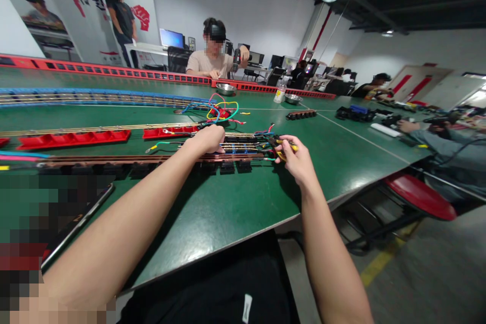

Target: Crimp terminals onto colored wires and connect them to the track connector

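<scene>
My right hand (296, 158) is closed round yellow-handled pliers (283, 148), whose dark jaws point left at the end of a rail assembly. Short coloured wires (270, 154) come out of that end beside the jaws. My left hand (207, 139) curls over the long rail assembly (239, 148), with its fingertips partly hidden among the rods. Blue and black holders carry the metal rods there. Nearest me runs a copper-coloured rail strip (152, 159) on black supports. A green-yellow wire with a ring terminal (154, 148) lies left of my left hand.
Red holders (76, 139) and a blue-edged rail strip (114, 97) lie farther back, near looped wires (231, 111). Metal bowls (226, 89) and a bottle (280, 92) stand beyond. A co-worker (212, 55) holds a power drill across the table. A red stool (421, 196) is at right.
</scene>
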A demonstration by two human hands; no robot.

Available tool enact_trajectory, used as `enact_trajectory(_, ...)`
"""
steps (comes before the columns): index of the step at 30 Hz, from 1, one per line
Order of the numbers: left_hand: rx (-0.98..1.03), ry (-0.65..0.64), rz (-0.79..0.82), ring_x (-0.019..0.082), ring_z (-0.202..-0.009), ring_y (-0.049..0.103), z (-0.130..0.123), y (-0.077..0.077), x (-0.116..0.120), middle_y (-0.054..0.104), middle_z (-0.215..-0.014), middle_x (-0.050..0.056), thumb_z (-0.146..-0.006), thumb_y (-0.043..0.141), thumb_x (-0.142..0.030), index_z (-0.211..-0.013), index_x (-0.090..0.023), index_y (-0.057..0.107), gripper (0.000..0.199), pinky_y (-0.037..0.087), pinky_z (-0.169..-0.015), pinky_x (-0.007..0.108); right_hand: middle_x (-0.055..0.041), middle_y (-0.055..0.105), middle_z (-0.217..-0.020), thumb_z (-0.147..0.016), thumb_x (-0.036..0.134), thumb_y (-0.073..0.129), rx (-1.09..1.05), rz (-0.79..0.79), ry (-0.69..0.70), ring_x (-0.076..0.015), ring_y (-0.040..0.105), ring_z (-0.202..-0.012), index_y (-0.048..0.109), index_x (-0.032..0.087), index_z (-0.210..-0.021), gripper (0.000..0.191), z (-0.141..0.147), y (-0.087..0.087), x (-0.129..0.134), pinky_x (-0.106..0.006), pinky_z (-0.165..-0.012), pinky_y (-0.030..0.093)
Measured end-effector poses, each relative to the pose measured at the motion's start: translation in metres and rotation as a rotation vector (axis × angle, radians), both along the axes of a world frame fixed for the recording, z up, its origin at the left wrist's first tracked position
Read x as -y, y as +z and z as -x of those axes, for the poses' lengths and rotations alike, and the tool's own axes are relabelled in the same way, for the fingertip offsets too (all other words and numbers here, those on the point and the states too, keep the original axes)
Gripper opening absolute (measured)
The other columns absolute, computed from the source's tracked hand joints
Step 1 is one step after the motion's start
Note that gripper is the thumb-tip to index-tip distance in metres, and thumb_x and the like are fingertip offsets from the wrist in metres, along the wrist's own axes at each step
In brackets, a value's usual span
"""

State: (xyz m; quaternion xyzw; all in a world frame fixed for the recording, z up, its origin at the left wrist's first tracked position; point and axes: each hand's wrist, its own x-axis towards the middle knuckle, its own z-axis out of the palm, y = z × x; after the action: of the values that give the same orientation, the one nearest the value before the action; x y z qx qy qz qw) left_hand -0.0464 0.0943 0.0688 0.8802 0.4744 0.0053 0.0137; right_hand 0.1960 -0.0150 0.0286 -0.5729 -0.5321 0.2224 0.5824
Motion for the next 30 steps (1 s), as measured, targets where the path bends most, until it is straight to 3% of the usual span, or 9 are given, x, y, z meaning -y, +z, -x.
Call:
enact_trajectory(5,-0.017,0.004,-0.027,0.023,-0.082,0.067,0.0,-0.001,0.0,0.072,-0.086,0.008,-0.07,0.077,-0.03,-0.084,-0.017,0.07,0.02,0.044,-0.063,0.026,-0.0012,0.068,-0.076,-0.083,0.056,0.055,-0.064,-0.015,-0.108,-0.0087,0.055,-0.039,0.054,0.019,-0.101,0.041,-0.001,0.004,-0.013,-0.018,-0.036,0.037)
enact_trajectory(10,-0.014,0.012,-0.016,0.022,-0.081,0.067,-0.001,-0.001,0.0,0.071,-0.087,0.008,-0.071,0.077,-0.03,-0.088,-0.018,0.071,0.022,0.045,-0.063,0.026,-0.0005,0.068,-0.07,-0.079,0.056,0.059,-0.253,-0.003,-0.112,-0.009,0.051,-0.034,0.053,0.019,-0.098,0.042,0.004,0.006,-0.009,-0.016,-0.029,0.025)
enact_trajectory(14,-0.038,-0.002,-0.094,0.027,-0.098,0.062,-0.001,0.0,0.003,0.069,-0.099,0.012,-0.069,0.079,-0.031,-0.089,-0.017,0.072,0.025,0.048,-0.077,0.03,0.0001,0.067,-0.067,-0.077,0.059,0.061,-0.325,0.008,-0.1,-0.0091,0.051,-0.032,0.053,0.019,-0.096,0.045,0.004,0.008,-0.009,-0.015,-0.027,0.02)
enact_trajectory(18,-0.055,-0.014,-0.176,0.033,-0.117,0.051,0.002,0.003,0.003,0.064,-0.114,0.013,-0.067,0.081,-0.039,-0.09,-0.019,0.074,0.031,0.044,-0.091,0.037,0.0002,0.068,-0.071,-0.076,0.062,0.061,-0.235,0.018,-0.061,-0.0097,0.055,-0.036,0.054,0.019,-0.098,0.049,0.006,0.006,-0.011,-0.015,-0.027,0.024)
enact_trajectory(22,-0.039,0.005,-0.039,0.028,-0.105,0.058,0.004,0.003,0.001,0.069,-0.1,0.01,-0.072,0.077,-0.039,-0.096,-0.02,0.072,0.03,0.045,-0.087,0.034,-0.0009,0.067,-0.08,-0.076,0.065,0.059,-0.228,0.014,0.008,-0.0104,0.061,-0.046,0.053,0.019,-0.106,0.055,0.008,0.003,-0.01,-0.014,-0.031,0.028)
enact_trajectory(27,-0.063,0.034,-0.068,0.032,-0.109,0.056,-0.002,0.001,0.004,0.07,-0.101,0.013,-0.075,0.075,-0.035,-0.094,-0.018,0.069,0.027,0.039,-0.094,0.043,0.0012,0.062,-0.083,-0.069,0.046,0.074,-0.072,-0.043,0.07,-0.0105,0.059,-0.059,0.048,0.02,-0.121,0.064,0.005,-0.005,-0.007,-0.019,-0.045,0.045)
enact_trajectory(30,-0.056,0.045,-0.017,0.031,-0.106,0.059,-0.003,0.003,0.007,0.07,-0.103,0.013,-0.076,0.073,-0.033,-0.095,-0.018,0.067,0.025,0.04,-0.093,0.043,-0.0019,0.063,-0.091,-0.075,0.04,0.069,0.112,-0.078,0.059,-0.0112,0.059,-0.063,0.048,0.02,-0.126,0.059,0.003,-0.012,-0.008,-0.026,-0.057,0.053)
